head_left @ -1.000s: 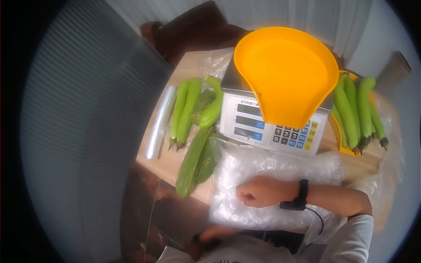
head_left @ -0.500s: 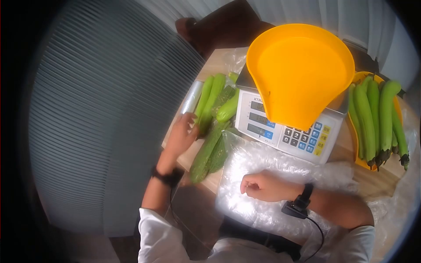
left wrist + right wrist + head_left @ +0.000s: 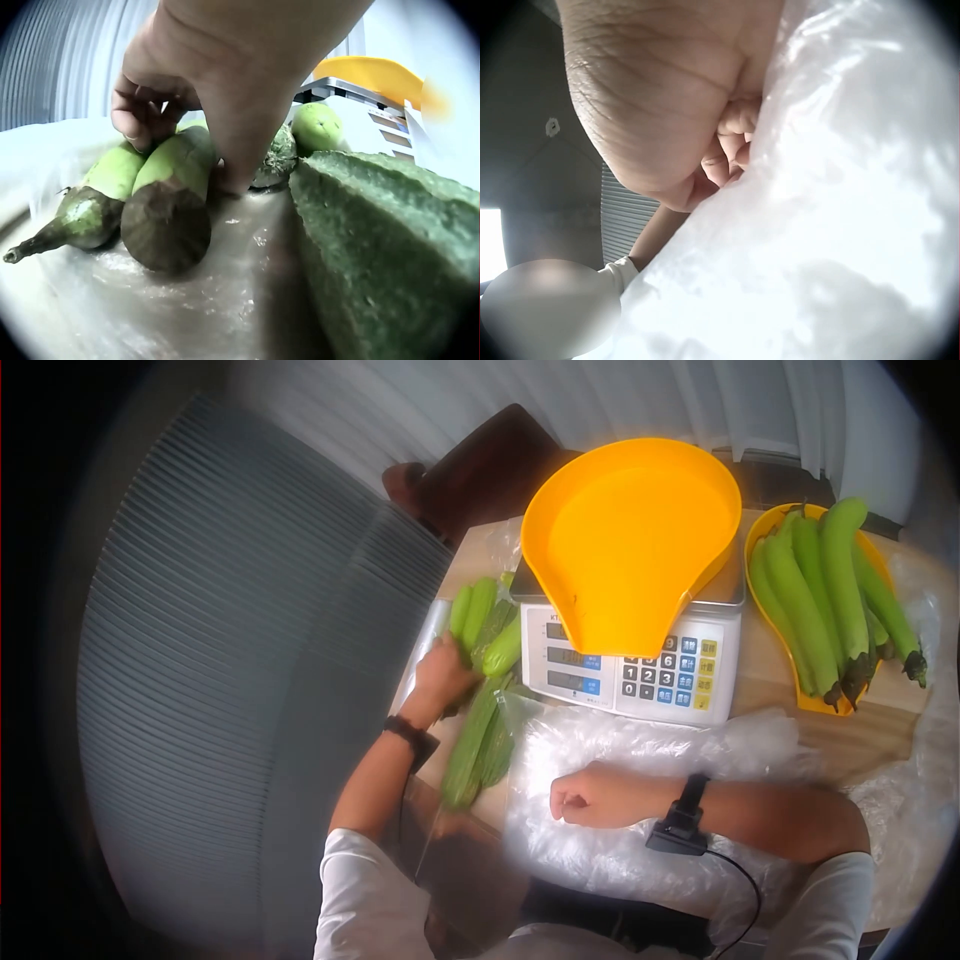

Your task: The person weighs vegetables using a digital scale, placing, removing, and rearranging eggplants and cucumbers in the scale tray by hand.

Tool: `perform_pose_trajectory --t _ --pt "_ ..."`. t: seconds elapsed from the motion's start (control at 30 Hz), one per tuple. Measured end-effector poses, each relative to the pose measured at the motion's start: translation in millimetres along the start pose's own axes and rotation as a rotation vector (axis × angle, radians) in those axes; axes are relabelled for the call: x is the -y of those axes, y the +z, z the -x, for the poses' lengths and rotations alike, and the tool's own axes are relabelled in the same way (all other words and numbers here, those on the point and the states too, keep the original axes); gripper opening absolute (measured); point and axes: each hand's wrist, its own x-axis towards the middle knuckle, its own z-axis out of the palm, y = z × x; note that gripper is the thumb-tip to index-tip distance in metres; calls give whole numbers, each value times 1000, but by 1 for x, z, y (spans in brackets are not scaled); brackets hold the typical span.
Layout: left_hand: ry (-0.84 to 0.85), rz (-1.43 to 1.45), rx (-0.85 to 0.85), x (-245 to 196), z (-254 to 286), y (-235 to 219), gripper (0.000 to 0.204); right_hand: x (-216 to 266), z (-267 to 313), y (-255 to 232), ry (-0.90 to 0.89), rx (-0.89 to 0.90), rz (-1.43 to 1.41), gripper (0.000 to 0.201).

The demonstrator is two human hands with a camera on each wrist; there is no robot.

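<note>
My left hand [image 3: 445, 678] reaches over two long green eggplants [image 3: 480, 605] at the table's left side. In the left wrist view, the thumb of that hand [image 3: 217, 75] goes down beside the right eggplant [image 3: 176, 165], with the fingers bent over the far side. A second eggplant [image 3: 94, 206], its stem pointing out, lies alongside on clear plastic. Dark green ridged gourds [image 3: 470, 750] lie just right of the hand. My right hand [image 3: 605, 795] rests on a stack of clear plastic bags [image 3: 700, 745], fingers loosely curled, holding nothing visible.
A white price scale [image 3: 650, 695] carries a yellow scoop tray [image 3: 640, 540] at the centre. Several green eggplants [image 3: 835, 600] lie in another yellow scoop [image 3: 765, 525] at right. A clear film roll [image 3: 432, 630] sits by the left edge; a ribbed partition [image 3: 220, 660] stands beyond.
My left hand has come up from near the lap to the left eggplants, and its fingers have closed in over them. The right hand stays on the bags. The head view has shifted.
</note>
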Motion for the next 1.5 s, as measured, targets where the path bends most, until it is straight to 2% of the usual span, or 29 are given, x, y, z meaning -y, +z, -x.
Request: perform_pose_trajectory --t 0.07,0.13,0.17,0.2,0.27,0.33,0.37,0.4,0.47,0.53,0.57,0.67,0.83,0.97,1.03,1.07,1.13,1.2,1.27,1.37,1.4,1.47,1.5 --pt "0 75 2 10 0 -2 76 2 1 -1 5 -5 -1 11" --pt "116 99 -174 36 -3 6 66 2 1 -2 2 -9 -10 13" --pt "154 140 -252 41 0 3 52 0 1 -1 -9 -12 -7 13" --pt "159 133 -249 49 2 -2 52 -1 0 0 -19 -16 -8 13" --pt "147 143 -404 49 0 -20 48 3 1 -2 -19 -23 -15 13" --pt "-44 506 -447 29 5 -49 38 1 1 -1 -8 -24 -19 13" --pt "-20 629 -530 34 -10 -51 32 -3 0 1 -28 -40 -28 13" --pt "-2 891 -551 5 -8 -76 34 -6 -1 5 -49 -52 -39 13" --pt "92 1033 -514 -43 -2 -118 36 -2 0 1 -48 -49 -30 13" --pt "293 1015 -399 -82 1 -144 37 0 1 1 -33 -44 -11 12" --pt "372 948 -339 -95 -4 -151 28 -1 1 0 -38 -34 14 10" --pt "606 940 -208 -155 -4 -153 36 -3 0 2 -45 -28 42 10" --pt "637 791 -62 -220 17 -145 38 -5 1 2 -53 -47 5 10" --pt "623 931 -12 -226 17 -126 45 -7 1 5 -44 -38 -10 11" --pt "696 728 -28 -223 22 -128 59 -6 0 2 -27 -17 -14 11" --pt "691 730 -29 -221 21 -127 59 -7 0 3 -45 -28 -19 11" --pt "785 726 106 -216 17 -125 64 -8 0 5 -66 -27 -30 11" --pt "800 710 102 -213 13 -125 62 -4 0 4 -52 -59 -43 10" --pt "808 845 210 -210 6 -121 55 -5 0 2 -54 -39 -27 10" --pt "856 895 271 -206 1 -122 54 -5 0 3 -53 -31 2 10" --pt "856 895 270 -204 1 -123 54 -5 0 3 -53 -35 13 10" --pt "959 615 -8 -200 2 -125 55 -2 1 1 -42 -34 4 9" --pt "958 617 -9 -200 4 -127 55 -1 1 0 -31 -33 -6 10"
